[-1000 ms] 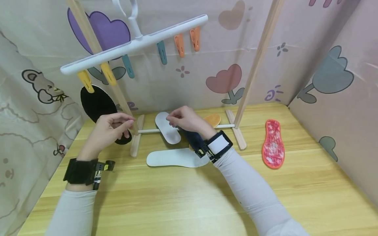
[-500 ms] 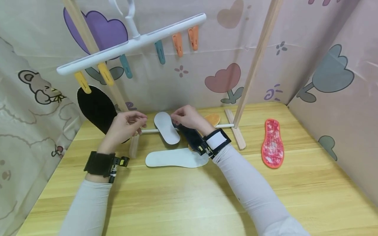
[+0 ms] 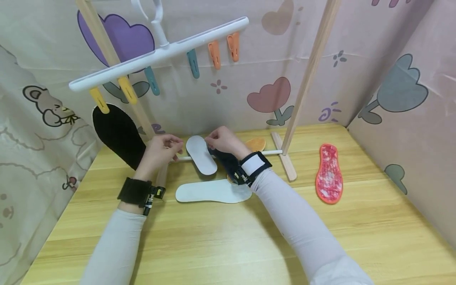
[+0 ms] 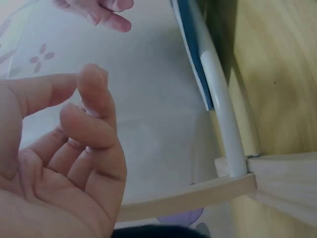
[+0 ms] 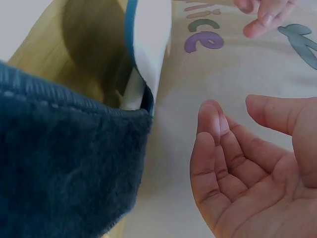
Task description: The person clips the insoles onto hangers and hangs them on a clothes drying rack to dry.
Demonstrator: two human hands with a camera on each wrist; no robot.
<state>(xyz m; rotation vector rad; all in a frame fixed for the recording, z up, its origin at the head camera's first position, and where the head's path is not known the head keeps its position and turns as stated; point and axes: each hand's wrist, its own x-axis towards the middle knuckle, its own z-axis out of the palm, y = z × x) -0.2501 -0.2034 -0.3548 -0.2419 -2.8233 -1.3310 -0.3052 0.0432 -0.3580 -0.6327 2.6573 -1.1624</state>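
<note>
A white insole leans over the thin white rod at the foot of a wooden rack. My left hand hovers just left of it, and my right hand just right of it. Both have loosely curled fingers and hold nothing. In the left wrist view my left hand is empty beside the rod. My right hand also has an empty palm. A dark blue insole lies under my right wrist, and it shows fuzzy next to the white insole.
A second white insole lies flat on the wooden table. An orange insole sits behind the rod, a red patterned one at right. A black insole hangs from the white clip hanger. Fabric walls enclose the table.
My left hand has moved right, from by the black insole to close beside the leaning white insole. My right hand has hardly moved.
</note>
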